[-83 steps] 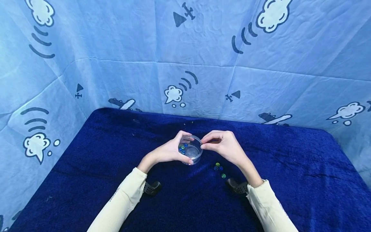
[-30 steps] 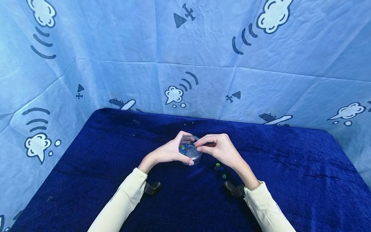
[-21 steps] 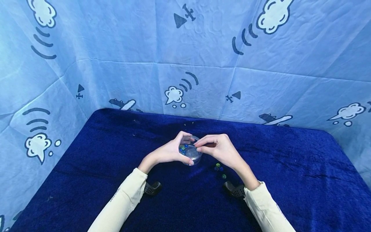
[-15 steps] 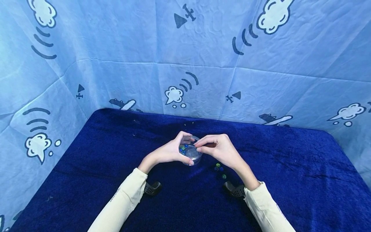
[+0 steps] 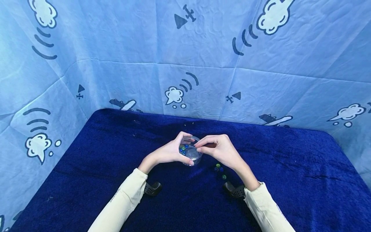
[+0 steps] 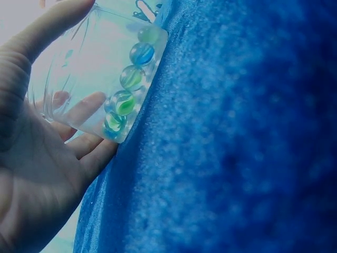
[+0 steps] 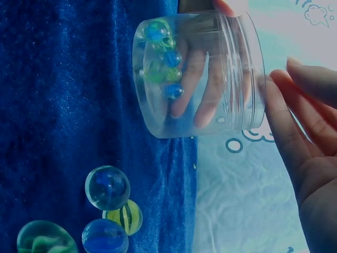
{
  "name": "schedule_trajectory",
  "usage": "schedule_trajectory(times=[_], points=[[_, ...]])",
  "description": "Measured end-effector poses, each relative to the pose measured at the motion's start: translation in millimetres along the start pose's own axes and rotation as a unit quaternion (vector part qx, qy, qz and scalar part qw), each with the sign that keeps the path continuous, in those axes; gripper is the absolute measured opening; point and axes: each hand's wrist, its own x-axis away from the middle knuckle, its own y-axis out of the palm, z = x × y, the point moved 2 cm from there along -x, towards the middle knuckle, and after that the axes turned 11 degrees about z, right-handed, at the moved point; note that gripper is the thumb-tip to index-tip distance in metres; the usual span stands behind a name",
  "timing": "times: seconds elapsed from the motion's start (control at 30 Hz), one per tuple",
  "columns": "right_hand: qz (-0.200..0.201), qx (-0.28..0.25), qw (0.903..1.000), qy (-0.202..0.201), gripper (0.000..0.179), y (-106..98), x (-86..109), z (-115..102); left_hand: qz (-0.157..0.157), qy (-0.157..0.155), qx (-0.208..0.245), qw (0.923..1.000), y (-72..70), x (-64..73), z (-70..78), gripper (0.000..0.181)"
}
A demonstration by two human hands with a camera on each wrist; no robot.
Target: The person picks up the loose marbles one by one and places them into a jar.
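Note:
My left hand grips a clear plastic jar from its left side, thumb at the near side and fingers round the far side. The jar is tilted low over the cloth. Several blue and green glass marbles lie inside, gathered at its bottom. My right hand reaches to the jar's mouth from the right, its fingertips at the rim. In the right wrist view, nothing shows between its thumb and fingers. Below the right hand, several loose marbles lie on the cloth, blue, green and yellow.
A dark blue velvety cloth covers the table. Black perforated wrist mounts sit below both forearms. Behind the table hangs a light blue curtain printed with clouds and planes.
Since the earliest frame, my right hand has shifted slightly left and down over the jar's mouth. In the last second both hands, the jar and the loose marbles have stayed nearly still.

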Motion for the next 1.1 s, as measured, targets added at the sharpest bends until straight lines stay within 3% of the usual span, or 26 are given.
schedule_trajectory(times=[0.33,1.1], points=[[-0.001,0.004,0.9999,0.014,0.008,-0.2,1.0,-0.8,-0.002,0.000,0.001,1.0000,0.8,-0.1,-1.3,0.092],[0.015,0.014,0.9998,0.001,0.004,-3.1,1.2,0.3,0.003,0.011,0.000,0.9999,0.8,0.4,-0.6,0.091]])
